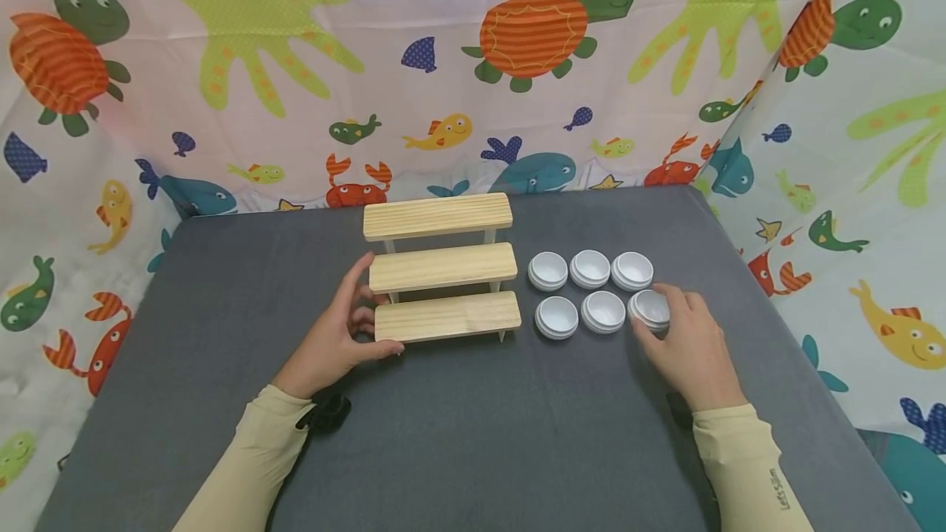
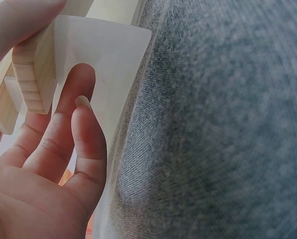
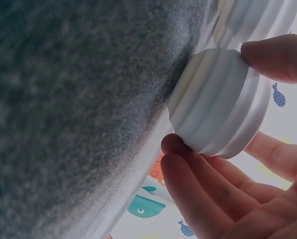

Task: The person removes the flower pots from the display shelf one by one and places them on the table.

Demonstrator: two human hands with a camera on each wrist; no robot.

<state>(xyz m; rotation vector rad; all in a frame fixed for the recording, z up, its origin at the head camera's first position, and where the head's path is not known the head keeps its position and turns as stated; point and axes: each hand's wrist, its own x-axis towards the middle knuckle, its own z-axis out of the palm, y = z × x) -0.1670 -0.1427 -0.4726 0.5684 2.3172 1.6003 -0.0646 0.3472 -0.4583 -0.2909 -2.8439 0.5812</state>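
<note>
A three-step display stand [image 1: 443, 268] has pale wooden boards on whitish translucent supports. My left hand [image 1: 336, 343] holds its left end, the thumb at the front of the lowest board and the other fingers along the side. In the left wrist view, fingers [image 2: 81, 89] curl up beside the stand's support [image 2: 106, 55]. To the stand's right, several small white ribbed bowls [image 1: 557, 316] stand in two rows. My right hand [image 1: 698, 355] grips the front-right bowl [image 1: 650, 308] between thumb and fingers; the right wrist view shows its ribbed side [image 3: 216, 102] close to the cloth.
A dark grey cloth covers the table [image 1: 502, 442]. Behind and at both sides hangs a white curtain [image 1: 288, 158] printed with sea animals. The curtain meets the table's back edge just behind the stand.
</note>
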